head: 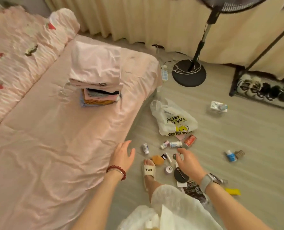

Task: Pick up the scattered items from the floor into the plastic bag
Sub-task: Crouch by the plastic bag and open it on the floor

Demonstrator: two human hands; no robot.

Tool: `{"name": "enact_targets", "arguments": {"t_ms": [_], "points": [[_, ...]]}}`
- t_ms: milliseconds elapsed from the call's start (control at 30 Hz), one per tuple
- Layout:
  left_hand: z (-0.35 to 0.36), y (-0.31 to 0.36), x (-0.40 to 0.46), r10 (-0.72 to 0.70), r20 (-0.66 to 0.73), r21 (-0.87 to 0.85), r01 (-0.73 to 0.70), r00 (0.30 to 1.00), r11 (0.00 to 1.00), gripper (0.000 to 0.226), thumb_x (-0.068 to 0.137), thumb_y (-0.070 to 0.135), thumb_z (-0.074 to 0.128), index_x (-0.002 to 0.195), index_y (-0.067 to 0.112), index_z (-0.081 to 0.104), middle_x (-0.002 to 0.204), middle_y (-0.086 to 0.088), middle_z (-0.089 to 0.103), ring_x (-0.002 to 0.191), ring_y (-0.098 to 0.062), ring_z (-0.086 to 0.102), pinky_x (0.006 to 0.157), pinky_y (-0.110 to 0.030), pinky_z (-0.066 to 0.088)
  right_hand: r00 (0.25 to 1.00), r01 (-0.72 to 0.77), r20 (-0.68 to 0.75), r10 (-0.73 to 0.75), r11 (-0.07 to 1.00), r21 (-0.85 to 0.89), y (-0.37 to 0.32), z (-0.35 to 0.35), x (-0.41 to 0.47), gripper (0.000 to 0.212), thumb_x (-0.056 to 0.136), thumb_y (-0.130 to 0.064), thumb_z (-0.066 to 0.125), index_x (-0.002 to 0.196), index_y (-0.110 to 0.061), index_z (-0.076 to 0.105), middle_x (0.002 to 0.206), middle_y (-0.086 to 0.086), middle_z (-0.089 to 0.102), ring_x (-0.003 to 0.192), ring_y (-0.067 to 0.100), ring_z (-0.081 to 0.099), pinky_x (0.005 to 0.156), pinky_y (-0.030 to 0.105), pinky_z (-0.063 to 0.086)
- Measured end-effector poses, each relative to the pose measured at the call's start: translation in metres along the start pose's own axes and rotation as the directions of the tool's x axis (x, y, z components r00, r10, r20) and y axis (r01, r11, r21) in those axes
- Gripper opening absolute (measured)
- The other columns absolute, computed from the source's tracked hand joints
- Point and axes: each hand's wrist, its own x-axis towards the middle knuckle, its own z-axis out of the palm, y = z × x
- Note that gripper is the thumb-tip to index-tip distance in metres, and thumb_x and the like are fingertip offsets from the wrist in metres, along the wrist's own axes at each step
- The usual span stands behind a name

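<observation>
Thin white plastic, the plastic bag (174, 120) lies slumped on the floor (237, 146) beside the bed (55, 130), with small bottles (171, 144) and a red can (190, 140) scattered just below it. Both the left hand (122, 156) and the right hand (188, 161) hover with fingers loosely spread, holding nothing. Limp and light, the bag is probably best taken by its handle loops; the hard bottles suit a pinch around the middle.

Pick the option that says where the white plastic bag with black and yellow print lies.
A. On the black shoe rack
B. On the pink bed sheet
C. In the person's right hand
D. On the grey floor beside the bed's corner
D: the white plastic bag with black and yellow print lies crumpled on the grey floor, just right of the pink bed, with neither hand touching it.
</observation>
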Motion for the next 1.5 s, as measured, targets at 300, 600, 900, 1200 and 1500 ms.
{"name": "enact_targets", "arguments": {"t_ms": [300, 600, 900, 1200, 1500], "points": [[-0.045, 0.085, 0.17, 0.201, 0.126, 0.038, -0.207, 0.972, 0.978, 0.038, 0.091, 0.02, 0.048, 0.127, 0.009, 0.048, 0.13, -0.01, 0.052, 0.124, -0.023, 0.045, 0.105, -0.031, 0.033, 0.98, -0.161, -0.075, 0.183, 0.958, 0.235, -0.043, -0.071, 0.098, 0.041, 0.094, -0.023, 0.041, 0.133, -0.01, 0.042, 0.136, 0.011, 0.049, 0.123, 0.023, 0.048, 0.102, 0.036, 0.042], [-0.015, 0.176, 0.34, 0.313, 0.467, 0.126, -0.413, 0.827, 0.902, 0.042, 0.092, 0.024, 0.046, 0.132, 0.012, 0.043, 0.136, -0.009, 0.047, 0.125, -0.023, 0.043, 0.102, -0.03, 0.034, 0.899, -0.325, -0.11, 0.424, 0.813, 0.482, -0.044, -0.122, 0.212, 0.04, 0.094, -0.019, 0.041, 0.133, -0.01, 0.042, 0.136, 0.013, 0.05, 0.124, 0.024, 0.048, 0.105, 0.04, 0.04], [0.074, 0.254, 0.499, 0.349, 0.723, 0.237, -0.688, 0.596, 0.686, 0.04, 0.092, 0.023, 0.046, 0.13, 0.009, 0.045, 0.132, -0.015, 0.05, 0.123, -0.029, 0.044, 0.102, -0.034, 0.035, 0.73, -0.421, -0.054, 0.681, 0.511, 0.75, -0.03, -0.119, 0.324, 0.039, 0.094, -0.015, 0.041, 0.131, -0.005, 0.044, 0.134, 0.015, 0.051, 0.123, 0.028, 0.049, 0.1, 0.032, 0.038], [0.207, 0.214, 0.573, 0.136, 0.811, 0.349, -0.658, 0.569, 0.667, 0.042, 0.092, 0.025, 0.044, 0.132, 0.011, 0.042, 0.135, -0.016, 0.047, 0.121, -0.03, 0.047, 0.099, -0.036, 0.038, 0.644, -0.49, 0.052, 0.763, 0.36, 0.794, 0.05, -0.051, 0.413, 0.035, 0.095, -0.015, 0.04, 0.128, -0.005, 0.047, 0.126, 0.016, 0.057, 0.117, 0.029, 0.051, 0.094, 0.031, 0.038], [0.407, 0.169, 0.662, 0.311, 0.742, 0.419, -0.773, 0.594, 0.476, 0.092, 0.081, 0.056, 0.052, 0.145, 0.025, -0.006, 0.156, -0.007, -0.007, 0.143, -0.028, -0.003, 0.113, -0.048, 0.012, 0.659, -0.488, 0.126, 0.742, 0.294, 0.822, 0.172, 0.072, 0.559, 0.036, 0.094, -0.017, 0.041, 0.129, -0.008, 0.044, 0.124, 0.016, 0.056, 0.112, 0.028, 0.053, 0.091, 0.029, 0.039]]}}
